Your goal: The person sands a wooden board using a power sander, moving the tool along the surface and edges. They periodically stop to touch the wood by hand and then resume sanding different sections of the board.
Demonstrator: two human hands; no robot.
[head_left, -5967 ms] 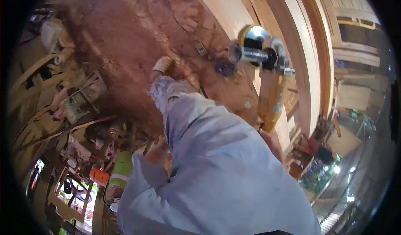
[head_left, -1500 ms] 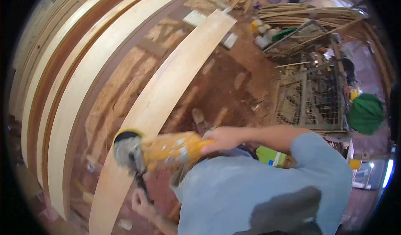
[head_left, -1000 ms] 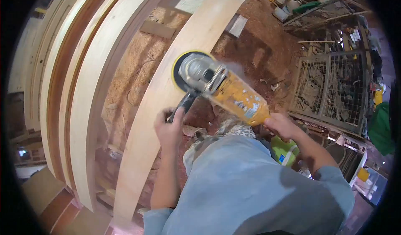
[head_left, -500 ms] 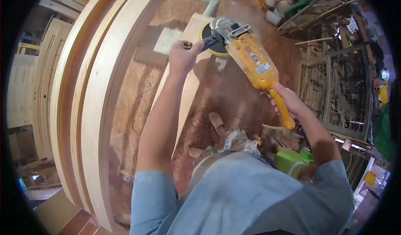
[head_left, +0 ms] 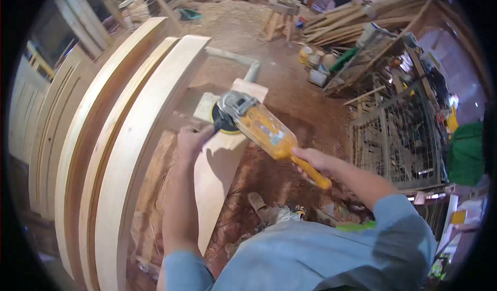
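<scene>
A yellow power sander [head_left: 266,130] with a grey metal head and a round dark disc is held over a pale wooden board [head_left: 213,180]. My left hand [head_left: 190,138] is wrapped round its black side handle. Round the yellow rear handle, lower right, my right hand [head_left: 310,161] is closed. The disc is over the upper part of the board; whether it touches the wood I cannot tell. A shadow of the tool falls on the board.
Long pale beams [head_left: 135,136] stand at the left, close to my left arm. A metal mesh frame [head_left: 396,136] is at the right. Behind are buckets [head_left: 314,58], stacked timber [head_left: 357,22] and a small wooden stand [head_left: 282,11].
The view has tilted up, showing more of the workshop behind. The sander and both hands have shifted left and lower in view, and the disc now overlaps the board more. Both hands keep their hold.
</scene>
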